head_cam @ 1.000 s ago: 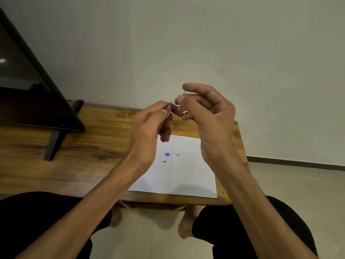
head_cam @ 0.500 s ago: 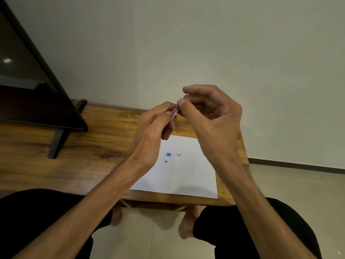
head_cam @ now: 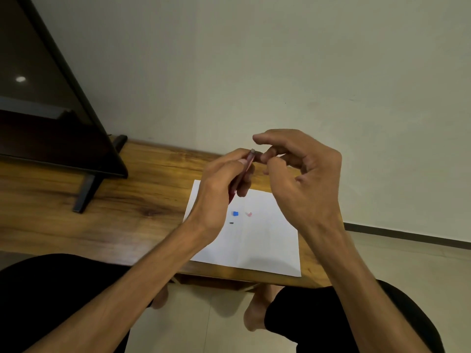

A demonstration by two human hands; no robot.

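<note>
My left hand [head_cam: 219, 179] grips a thin reddish pen [head_cam: 251, 159] and holds it upright above the table, grey end up. My right hand [head_cam: 305, 179] is level with it, fingers curled. Its fingertips pinch at the pen's top end, and anything small between them is hidden. Below the hands a white sheet of paper [head_cam: 267, 245] lies on the wooden table [head_cam: 127, 212]. Three tiny parts rest on the sheet: a blue piece [head_cam: 235, 213], a pink piece [head_cam: 249, 214] and a dark piece [head_cam: 231, 222].
A black television [head_cam: 51, 123] stands at the table's left on a dark foot [head_cam: 85, 193]. A pale wall runs behind the table. The table's right end lies just past the paper, with tiled floor beyond. My knees and bare feet show below the front edge.
Both hands have dropped slightly. The thin wire that stuck out above my right fingers a second ago is no longer visible, and those fingers now meet the pen's top end.
</note>
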